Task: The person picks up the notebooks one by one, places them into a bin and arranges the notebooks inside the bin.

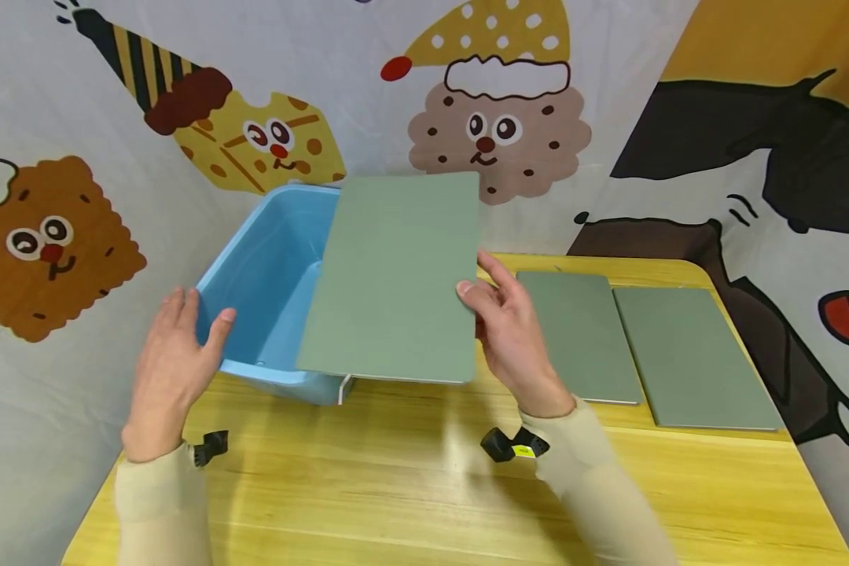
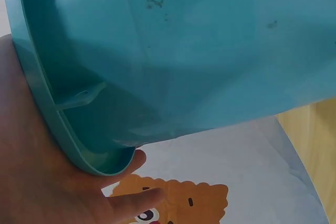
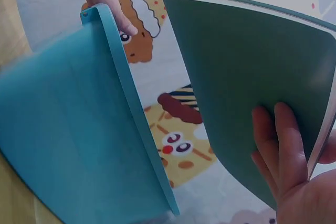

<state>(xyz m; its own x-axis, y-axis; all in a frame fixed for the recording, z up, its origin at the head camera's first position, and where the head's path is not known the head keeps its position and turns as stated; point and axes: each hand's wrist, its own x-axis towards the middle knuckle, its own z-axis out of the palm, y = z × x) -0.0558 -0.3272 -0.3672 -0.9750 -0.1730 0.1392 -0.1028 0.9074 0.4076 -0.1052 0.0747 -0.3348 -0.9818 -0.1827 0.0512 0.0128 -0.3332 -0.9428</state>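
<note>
My right hand (image 1: 512, 342) pinches a green-covered notebook (image 1: 396, 275) by its right edge, thumb on top and fingers beneath. White page edges of this notebook (image 3: 247, 72) show in the right wrist view. It is held over the right part of a light blue plastic bin (image 1: 283, 379), hiding that side. At the bin's left rim is my left hand (image 1: 173, 362), touching it with fingers extended. The left wrist view shows those fingers (image 2: 134, 203) straight beside the bin's rim. Two more green notebooks (image 1: 580, 338) lie side by side on the table to the right.
The yellow wood-grain table (image 1: 396, 472) bears the bin on its left side. Behind and around it hangs a white cloth (image 1: 368, 102) printed with cartoon biscuits and cheese. Black wrist-worn devices (image 1: 502, 446) sit at both cuffs.
</note>
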